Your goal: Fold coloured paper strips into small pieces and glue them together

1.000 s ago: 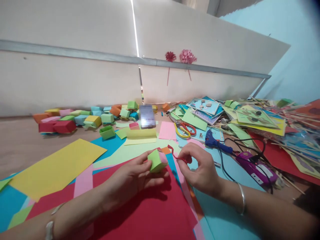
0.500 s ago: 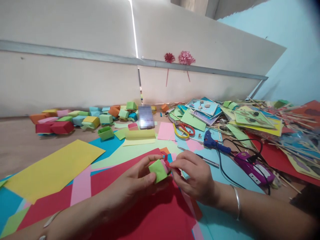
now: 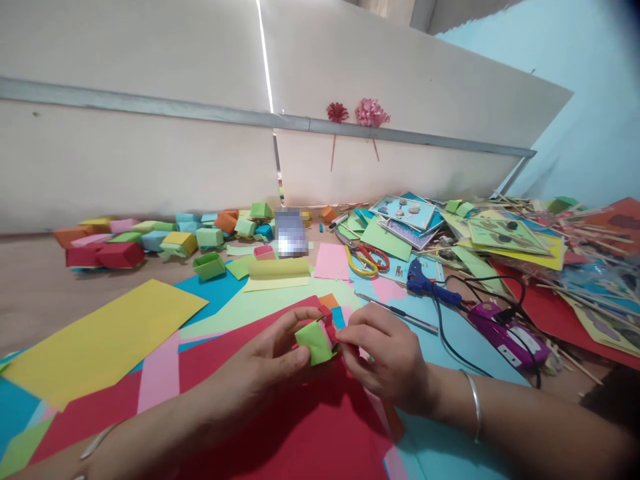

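My left hand (image 3: 280, 357) is closed around a small folded paper box, whose green side (image 3: 314, 343) faces me and whose far end shows pink and red paper. At that end, the thumb and fingers of my right hand (image 3: 387, 357) pinch a small piece of red paper (image 3: 342, 336); its exact shape is mostly hidden by the fingers. Both hands are close together above a large red paper sheet (image 3: 295, 427). A pen (image 3: 400, 312) lies on light blue paper just beyond my right hand.
Many coloured paper boxes (image 3: 120, 255) line the back left, near a yellow sheet (image 3: 105, 333). Scissors (image 3: 367, 259), a blue glue gun (image 3: 433, 287) with its cable and a purple power strip (image 3: 505, 337) lie to the right. Paper and sticks are heaped at far right.
My right hand has shifted slightly left, bringing the red piece closer against the box end. The box has turned a little in my left hand.
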Demonstrator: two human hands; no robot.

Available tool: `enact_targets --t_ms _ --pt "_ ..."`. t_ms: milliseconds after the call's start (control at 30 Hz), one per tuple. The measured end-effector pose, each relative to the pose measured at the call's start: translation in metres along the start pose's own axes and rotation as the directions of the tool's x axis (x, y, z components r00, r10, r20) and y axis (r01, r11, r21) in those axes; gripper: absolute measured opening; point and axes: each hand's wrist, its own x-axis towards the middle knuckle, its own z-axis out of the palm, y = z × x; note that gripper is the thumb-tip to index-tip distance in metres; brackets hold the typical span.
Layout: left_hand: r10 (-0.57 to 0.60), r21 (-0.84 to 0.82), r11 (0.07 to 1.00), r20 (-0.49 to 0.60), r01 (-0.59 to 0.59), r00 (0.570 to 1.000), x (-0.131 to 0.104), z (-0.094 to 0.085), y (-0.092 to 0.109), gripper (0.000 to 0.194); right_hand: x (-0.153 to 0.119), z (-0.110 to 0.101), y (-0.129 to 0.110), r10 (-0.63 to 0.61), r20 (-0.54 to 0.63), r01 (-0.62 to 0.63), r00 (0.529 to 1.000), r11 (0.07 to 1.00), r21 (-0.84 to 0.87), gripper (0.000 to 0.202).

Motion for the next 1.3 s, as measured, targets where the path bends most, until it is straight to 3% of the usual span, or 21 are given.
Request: enact_targets --t_ms 233,533,1000,1300 --pt "-0.026 -0.044 0.999 -0.022 0.025 0.999 0.0003 0.0044 0.0016 0.034 -0.003 0.0035 0.0029 -0.012 0.005 0.012 1.0 1.0 0.022 0.017" --pt "-0.035 0.036 0.999 -0.112 0.04 0.993 -0.0026 0.0041 0.0022 0.042 -0.0026 0.0027 0.0015 -0.005 0.026 0.004 1.0 0.999 0.033 0.019" --pt "-0.027 0.035 0.999 -0.074 0.03 0.997 -0.0017 0.0028 -0.0015 0.041 -0.0037 0.0019 0.002 -0.032 0.056 0.031 0.998 0.999 0.033 0.018" --pt "-0.039 -0.032 0.999 -0.136 0.035 0.99 -0.0009 0.0029 0.0026 0.046 -0.0028 -0.0026 -0.0007 0.066 0.2 -0.068 0.978 0.998 0.007 0.043"
